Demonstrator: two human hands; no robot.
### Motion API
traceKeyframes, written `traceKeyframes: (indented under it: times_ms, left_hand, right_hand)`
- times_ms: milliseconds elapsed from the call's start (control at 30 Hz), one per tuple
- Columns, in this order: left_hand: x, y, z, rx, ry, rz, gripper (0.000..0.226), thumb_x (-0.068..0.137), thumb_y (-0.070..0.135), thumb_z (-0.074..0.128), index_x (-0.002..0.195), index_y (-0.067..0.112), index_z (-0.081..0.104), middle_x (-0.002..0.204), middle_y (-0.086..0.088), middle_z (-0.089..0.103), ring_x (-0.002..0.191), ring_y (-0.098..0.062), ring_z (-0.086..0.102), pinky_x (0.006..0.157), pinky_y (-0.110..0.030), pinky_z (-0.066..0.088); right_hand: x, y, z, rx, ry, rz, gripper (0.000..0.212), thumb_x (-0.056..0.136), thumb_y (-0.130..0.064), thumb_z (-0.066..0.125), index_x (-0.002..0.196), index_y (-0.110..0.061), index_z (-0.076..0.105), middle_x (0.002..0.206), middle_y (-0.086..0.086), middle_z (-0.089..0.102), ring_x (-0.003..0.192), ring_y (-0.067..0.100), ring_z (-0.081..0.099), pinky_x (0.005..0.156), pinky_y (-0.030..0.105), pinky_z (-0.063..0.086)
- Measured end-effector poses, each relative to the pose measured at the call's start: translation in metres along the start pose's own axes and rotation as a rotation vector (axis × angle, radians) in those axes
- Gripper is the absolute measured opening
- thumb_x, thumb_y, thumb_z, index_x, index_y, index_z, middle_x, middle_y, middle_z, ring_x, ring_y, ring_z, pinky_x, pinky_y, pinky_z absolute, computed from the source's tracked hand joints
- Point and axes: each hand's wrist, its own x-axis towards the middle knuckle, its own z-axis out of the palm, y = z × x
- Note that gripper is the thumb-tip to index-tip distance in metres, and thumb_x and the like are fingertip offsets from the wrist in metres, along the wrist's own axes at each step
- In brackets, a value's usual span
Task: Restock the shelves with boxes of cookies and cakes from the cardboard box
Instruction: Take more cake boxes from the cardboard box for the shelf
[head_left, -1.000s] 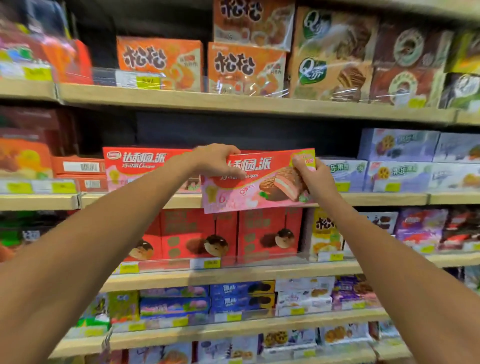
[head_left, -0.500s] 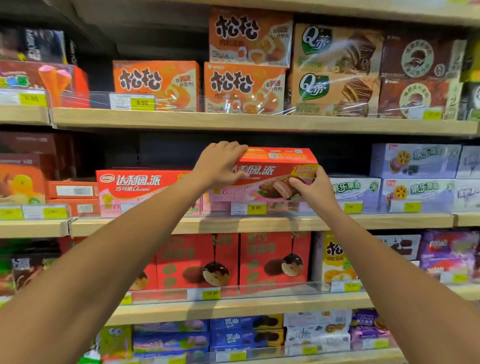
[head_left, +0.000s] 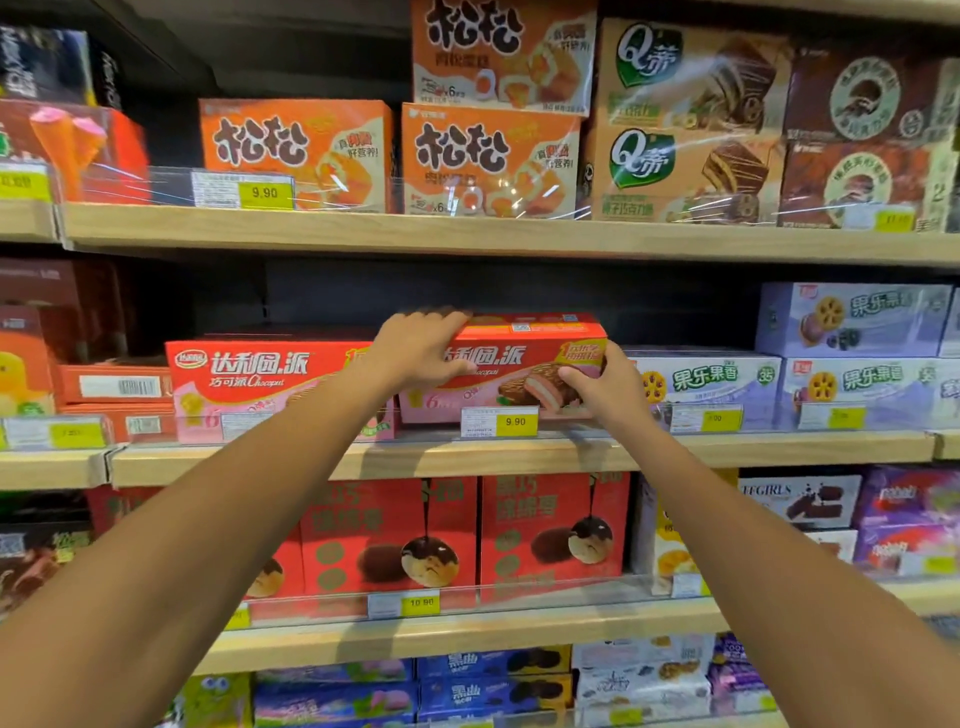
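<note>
I'm seeing through one wide-angle head camera, facing the shelves (head_left: 467, 457) squarely from close, within reach. The left hand (head_left: 421, 348) and right hand (head_left: 608, 389) reach in from the bottom corners, meeting on the red box (head_left: 519, 358) mid-frame

A white-and-yellow paper price tag (head_left: 500, 422) reading 9.90 sits on the middle row's clear plastic front strip (head_left: 758, 418). A like tag (head_left: 243, 190) fronts the leftmost of three orange cardboard boxes with dark brown characters (head_left: 296, 150) in the top row. Pale purple cardboard boxes (head_left: 709, 382) fill the middle row's right, and red cardboard boxes picturing chocolate-topped puffs (head_left: 389, 540) stand one row below
</note>
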Motion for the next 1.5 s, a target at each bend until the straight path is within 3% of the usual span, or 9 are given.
traceKeyframes:
  times_ms: [233,500,667,733,833,1033,1133,1300,1500]
  left_hand:
    - [0.001,0.004,0.011,-0.064,-0.121,-0.109,0.073,0.084,0.064,0.051,0.141,0.021,0.036,0.132,-0.002,0.056,0.119,-0.022,0.054,0.092,-0.038,0.045]
    - [-0.038,0.027,0.033,-0.268,0.244,0.004,0.051,0.089,0.023,0.058,0.136,0.007,0.043,0.14,-0.01,0.045,0.131,-0.026,0.04,0.111,-0.037,0.026]
    - [-0.092,0.038,0.052,-0.462,0.248,-0.036,0.031,0.09,0.017,0.051,0.12,0.011,0.052,0.122,-0.005,0.054,0.112,-0.022,0.051,0.084,-0.039,0.046]
    - [-0.119,0.041,0.061,-0.505,0.196,-0.055,0.024,0.09,0.018,0.05,0.114,0.014,0.054,0.111,-0.002,0.059,0.101,-0.02,0.058,0.071,-0.03,0.041]
    - [-0.166,0.044,0.084,-0.46,0.019,-0.086,0.023,0.091,0.023,0.048,0.112,0.02,0.057,0.11,0.004,0.064,0.102,-0.02,0.061,0.075,-0.032,0.044]
    - [-0.259,0.043,0.154,-0.433,-0.375,-0.156,0.025,0.094,0.026,0.044,0.114,0.02,0.058,0.111,0.001,0.066,0.102,-0.022,0.061,0.073,-0.032,0.045]
    - [-0.307,0.053,0.19,-0.48,-0.596,-0.222,0.025,0.096,0.028,0.042,0.114,0.018,0.056,0.116,0.0,0.064,0.1,-0.024,0.061,0.066,-0.033,0.042]
    - [-0.389,0.073,0.247,-0.636,-0.939,-0.41,0.033,0.099,0.03,0.042,0.129,0.018,0.047,0.115,-0.001,0.051,0.099,-0.023,0.052,0.088,-0.036,0.042]
    - [-0.521,0.102,0.323,-0.638,-1.116,-0.788,0.034,0.093,0.028,0.043,0.121,0.013,0.054,0.119,-0.004,0.061,0.111,-0.027,0.057,0.093,-0.035,0.047]
  right_hand:
    - [-0.003,0.01,0.012,-0.128,0.013,0.013,0.034,0.089,-0.024,0.063,0.12,-0.016,0.051,0.108,-0.003,0.061,0.098,0.013,0.054,0.078,0.027,0.039]
    - [-0.033,0.006,0.032,-0.065,0.301,0.006,0.024,0.092,-0.013,0.051,0.114,-0.003,0.052,0.121,0.011,0.048,0.1,0.02,0.05,0.077,0.024,0.036]
    - [-0.084,0.005,0.057,0.046,0.235,-0.022,0.011,0.09,-0.005,0.049,0.091,-0.014,0.056,0.091,0.002,0.054,0.079,0.014,0.046,0.068,0.028,0.037]
    - [-0.103,0.015,0.069,0.029,0.135,-0.029,0.017,0.084,0.0,0.045,0.079,-0.011,0.057,0.075,0.003,0.053,0.068,0.018,0.044,0.061,0.03,0.034]
    - [-0.14,0.038,0.087,-0.006,-0.013,0.012,0.019,0.078,0.0,0.042,0.066,-0.005,0.055,0.062,0.005,0.053,0.061,0.02,0.048,0.058,0.033,0.036]
    - [-0.227,0.098,0.134,-0.024,-0.329,0.198,0.02,0.086,-0.001,0.043,0.069,0.006,0.051,0.066,0.026,0.053,0.057,0.022,0.042,0.054,0.034,0.031]
    - [-0.275,0.126,0.153,-0.077,-0.506,0.314,0.024,0.09,-0.003,0.045,0.068,-0.001,0.053,0.063,0.014,0.051,0.059,0.027,0.045,0.059,0.039,0.037]
    - [-0.348,0.167,0.179,-0.13,-0.728,0.473,0.024,0.09,-0.003,0.045,0.071,0.005,0.057,0.073,0.025,0.059,0.066,0.035,0.053,0.063,0.039,0.043]
    - [-0.448,0.236,0.221,-0.177,-0.969,0.632,0.024,0.093,-0.006,0.046,0.073,-0.002,0.059,0.076,0.005,0.06,0.069,0.026,0.056,0.068,0.041,0.047]
